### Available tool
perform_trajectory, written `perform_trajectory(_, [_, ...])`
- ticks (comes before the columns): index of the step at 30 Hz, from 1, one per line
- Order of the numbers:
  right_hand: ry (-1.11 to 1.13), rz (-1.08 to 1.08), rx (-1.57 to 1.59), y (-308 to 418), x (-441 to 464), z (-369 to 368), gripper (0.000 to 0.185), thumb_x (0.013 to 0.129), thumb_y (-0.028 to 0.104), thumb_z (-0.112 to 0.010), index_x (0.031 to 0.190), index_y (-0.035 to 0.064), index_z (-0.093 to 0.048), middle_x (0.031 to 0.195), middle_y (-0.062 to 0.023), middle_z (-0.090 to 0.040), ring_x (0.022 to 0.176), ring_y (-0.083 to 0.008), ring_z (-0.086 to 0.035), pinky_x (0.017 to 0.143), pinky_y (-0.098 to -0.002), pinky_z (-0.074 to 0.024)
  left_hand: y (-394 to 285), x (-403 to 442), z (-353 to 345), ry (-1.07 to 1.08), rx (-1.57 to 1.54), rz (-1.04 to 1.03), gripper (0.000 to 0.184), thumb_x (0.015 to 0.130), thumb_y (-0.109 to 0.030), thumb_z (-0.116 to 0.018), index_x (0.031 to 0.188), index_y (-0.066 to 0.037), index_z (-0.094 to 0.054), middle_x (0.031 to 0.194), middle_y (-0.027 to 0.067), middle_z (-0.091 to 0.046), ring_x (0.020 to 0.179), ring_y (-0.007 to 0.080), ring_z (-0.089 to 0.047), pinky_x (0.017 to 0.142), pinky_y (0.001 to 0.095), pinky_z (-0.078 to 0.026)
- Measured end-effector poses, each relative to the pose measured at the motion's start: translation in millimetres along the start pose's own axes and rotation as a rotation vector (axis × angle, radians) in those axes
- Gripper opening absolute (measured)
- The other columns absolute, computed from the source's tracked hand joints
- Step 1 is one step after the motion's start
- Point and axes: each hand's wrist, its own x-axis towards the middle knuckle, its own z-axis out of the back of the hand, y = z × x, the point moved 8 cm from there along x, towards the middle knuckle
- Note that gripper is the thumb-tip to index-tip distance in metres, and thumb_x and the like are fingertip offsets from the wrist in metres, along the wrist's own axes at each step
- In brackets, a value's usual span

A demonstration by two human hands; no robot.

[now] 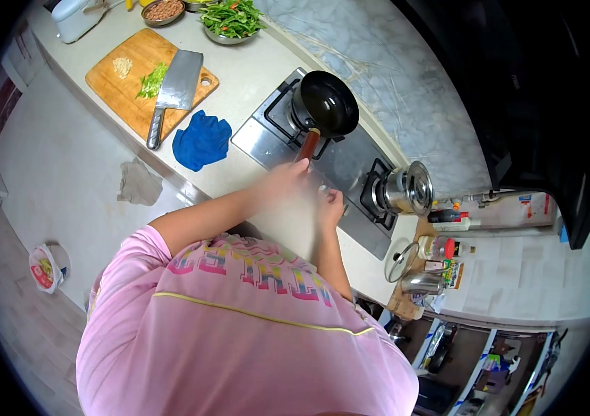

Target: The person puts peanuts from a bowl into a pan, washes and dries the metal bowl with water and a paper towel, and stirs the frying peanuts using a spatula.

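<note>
Pink shirt (253, 347): printed, closest.
Right hand (331, 208): bent fingers at the stove (347, 170)'s front edge; grip unclear.
Left hand (286, 182): blurred, reaching the handle (307, 145)'s end; cannot tell how closed.
Counter (239, 90): pale, below marbled wall (392, 76).
Pan (325, 104): dark, shiny, on the burner nearer the cleaver (180, 80).

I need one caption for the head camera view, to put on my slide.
Left hand on the handle of a dark pan over the stove, a cleaver lying across the cutting board.
</note>
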Motion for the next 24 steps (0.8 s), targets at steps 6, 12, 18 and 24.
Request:
perform_trajectory(6, [0.033, 0.001, 0.017, 2, 0, 0, 0.029, 0.073, 0.018, -0.069, 0.092, 0.0015, -0.055, 0.061, -0.0028, -0.049, 0.056, -0.0145, -0.047, 0.056, -0.0291, -0.041, 9, 8, 8, -0.077, 0.082, -0.135, 0.04, 0.09, -0.045, -0.044, 0.1, -0.007, -0.046, 0.066, -0.0018, -0.044, 0.052, 0.0053, -0.037, 0.044, 0.019, -0.028])
perform_trajectory(12, [0.136, 0.194, -0.124, 8, 4, 2, 0.028, 0.074, 0.013, -0.067, 0.099, 0.0046, -0.06, 0.069, -0.0058, -0.051, 0.062, -0.0184, -0.051, 0.061, -0.0313, -0.043, 9, 10, 7, -0.097, 0.151, -0.139, 0.039, 0.09, -0.045, -0.043, 0.101, -0.007, -0.046, 0.066, -0.0014, -0.044, 0.052, 0.0058, -0.038, 0.043, 0.0193, -0.027])
perform_trajectory(18, [0.346, 0.445, -0.222, 40, 10, 12, 0.028, 0.073, 0.01, -0.062, 0.101, 0.0056, -0.062, 0.079, -0.0105, -0.051, 0.07, -0.0222, -0.053, 0.065, -0.0312, -0.0426, -1, 2, 2, -0.092, 0.213, -0.052, 0.042, 0.089, -0.05, -0.039, 0.098, -0.01, -0.049, 0.066, -0.0015, -0.045, 0.053, 0.0073, -0.04, 0.046, 0.0207, -0.029])
perform_trajectory(24, [0.27, 0.441, -0.31, 21, 9, 10, 0.024, 0.079, 0.016, -0.06, 0.103, 0.0096, -0.061, 0.082, -0.0098, -0.054, 0.074, -0.0244, -0.055, 0.068, -0.034, -0.0446, 8, -1, 9, -0.037, -0.029, 0.13, 0.053, 0.085, -0.064, -0.03, 0.093, -0.016, -0.051, 0.069, -0.0038, -0.05, 0.056, 0.008, -0.044, 0.051, 0.0226, -0.033])
